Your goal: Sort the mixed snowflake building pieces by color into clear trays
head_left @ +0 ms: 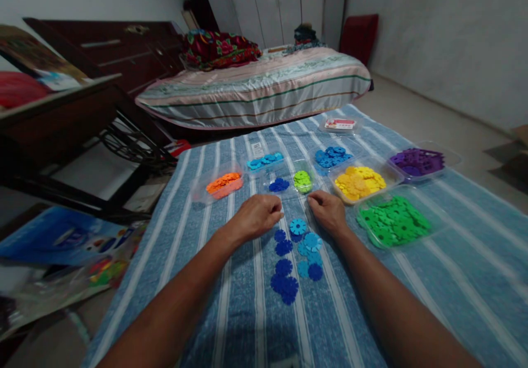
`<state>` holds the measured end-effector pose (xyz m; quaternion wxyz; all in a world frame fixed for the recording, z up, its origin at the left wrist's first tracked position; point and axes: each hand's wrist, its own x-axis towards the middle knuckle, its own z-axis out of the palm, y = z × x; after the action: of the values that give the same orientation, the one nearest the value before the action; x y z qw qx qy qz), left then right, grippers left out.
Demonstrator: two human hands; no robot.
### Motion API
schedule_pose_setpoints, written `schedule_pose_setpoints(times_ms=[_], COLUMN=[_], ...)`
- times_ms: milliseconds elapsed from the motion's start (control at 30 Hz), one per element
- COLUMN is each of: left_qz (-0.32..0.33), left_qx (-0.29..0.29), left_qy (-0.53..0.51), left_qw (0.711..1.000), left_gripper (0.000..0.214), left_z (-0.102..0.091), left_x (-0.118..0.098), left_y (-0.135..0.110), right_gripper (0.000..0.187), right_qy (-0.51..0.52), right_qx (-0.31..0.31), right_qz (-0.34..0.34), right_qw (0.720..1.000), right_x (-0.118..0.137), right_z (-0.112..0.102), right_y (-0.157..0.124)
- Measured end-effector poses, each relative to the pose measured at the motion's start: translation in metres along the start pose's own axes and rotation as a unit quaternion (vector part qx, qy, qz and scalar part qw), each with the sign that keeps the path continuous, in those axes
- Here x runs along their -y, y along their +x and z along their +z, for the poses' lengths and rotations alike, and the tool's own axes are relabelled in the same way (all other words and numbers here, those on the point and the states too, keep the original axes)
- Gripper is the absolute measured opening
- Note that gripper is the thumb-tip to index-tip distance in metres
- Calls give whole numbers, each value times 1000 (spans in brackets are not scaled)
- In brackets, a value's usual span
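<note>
My left hand (259, 214) is closed, fingers curled, just behind the loose dark blue snowflake discs (284, 247); anything inside it is hidden. My right hand (327, 209) is also curled closed, beside the small tub of lime green discs (302, 181), and I cannot make out anything in it. Between my forearms lie several light blue discs (312, 242), mixed with dark blue ones. A clear container with dark blue discs (279, 184) sits just beyond my left hand. To the right of my right hand is a container of yellow discs (359, 183).
Open containers of orange (225, 185), sky blue (265, 161), blue (332, 157), purple (417, 162) and green discs (394, 220) stand around on the striped cloth (243, 307). A clear lidded box (340, 124) is at the far edge. A bed (256, 95) stands behind.
</note>
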<state>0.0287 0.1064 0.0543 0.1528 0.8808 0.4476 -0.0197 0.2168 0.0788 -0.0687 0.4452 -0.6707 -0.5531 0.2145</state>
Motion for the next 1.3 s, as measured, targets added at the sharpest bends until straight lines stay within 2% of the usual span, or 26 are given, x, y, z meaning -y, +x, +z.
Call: schedule_pose_setpoints(times_ms=[67,133,267,400,567,700,833,900,967,1067,1167,1233,1300], left_qz=[-19,-37,-50,-86,-97,-83,-62,-53,-55,-70,-89,-111,-128], left_qx=[42,59,50,38,24,-37,-155,-187,-180,-113,-50,-48,-82], left_qy=[2,4,-43,-160,-284,-309,-223,-152,-81,18,92,126,148], left_qw=[999,998,997,983,953,947,961,969,979,991,991,985,977], left_gripper=[9,8,10,7,12,10,10,11,12,16,21,24,26], left_z=[12,24,44,55,54,34,7,-2,-8,-9,-6,-7,-10], left_x=[2,5,10,16,22,18,15,16,18,19,19,18,17], left_y=[-14,-22,-28,-27,-26,-17,9,28,47,70,83,84,80], right_gripper=[27,28,27,27,26,26,26,27,27,27,27,27,27], right_qy=[-3,-6,-7,1,7,5,7,7,7,8,10,12,13], right_qx=[-1,-2,-2,-1,-1,-3,1,1,1,0,0,2,2], right_qz=[-1,-1,-3,-4,-2,-1,0,0,0,-2,-2,1,4], right_qw=[1000,1000,1000,1000,1000,1000,1000,1000,1000,1000,1000,1000,1000], right_x=[0,1,2,1,1,1,2,3,4,4,2,1,1], right_z=[0,-1,-2,-1,0,0,0,-1,-1,-1,0,0,0], right_y=[-1,-1,-2,-2,-1,-1,-1,-1,-2,-2,-1,-1,0])
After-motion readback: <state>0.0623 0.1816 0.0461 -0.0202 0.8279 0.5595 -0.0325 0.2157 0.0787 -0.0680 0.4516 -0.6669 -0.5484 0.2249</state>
